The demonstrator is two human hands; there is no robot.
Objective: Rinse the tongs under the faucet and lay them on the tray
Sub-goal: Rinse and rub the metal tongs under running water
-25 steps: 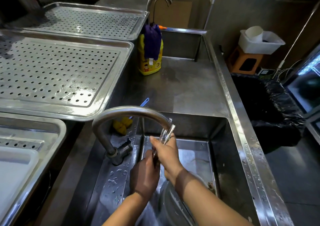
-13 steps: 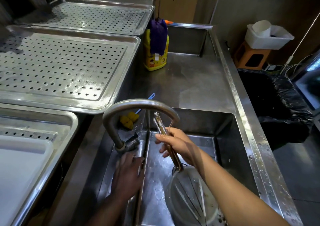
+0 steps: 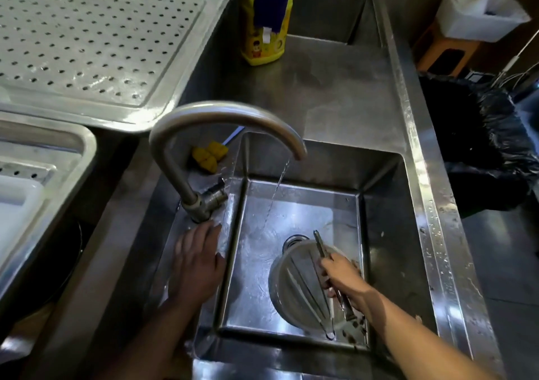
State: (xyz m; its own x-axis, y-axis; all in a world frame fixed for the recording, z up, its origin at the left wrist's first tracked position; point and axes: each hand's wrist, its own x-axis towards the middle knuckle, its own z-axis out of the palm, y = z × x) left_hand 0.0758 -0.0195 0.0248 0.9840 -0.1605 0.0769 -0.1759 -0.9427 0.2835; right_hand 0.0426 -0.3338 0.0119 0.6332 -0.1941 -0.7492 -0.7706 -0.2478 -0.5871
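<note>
Down in the sink [image 3: 382, 193] sits a round metal bowl [image 3: 294, 292] partly over the drain, with several thin metal utensils lying in it. The right hand [image 3: 342, 276] is closed around the tongs [image 3: 320, 244], whose tips point up and away from the bowl's far rim while the handle end runs back beneath the palm. A thin stream falls from the faucet [image 3: 227, 117] onto the bare basin floor, well left of the tongs. The left hand [image 3: 195, 260] lies flat and open-fingered on the wet ledge just before the faucet base, gripping nothing.

The perforated tray [image 3: 96, 41] on the desk to the upper left has only water drops on it, and its near edge stands close behind the faucet's arch. A yellow bottle [image 3: 264, 29] stands on the steel between the two basins.

Half a second ago the tongs were up beside the spout; now they are low over the bowl, out of the water.
</note>
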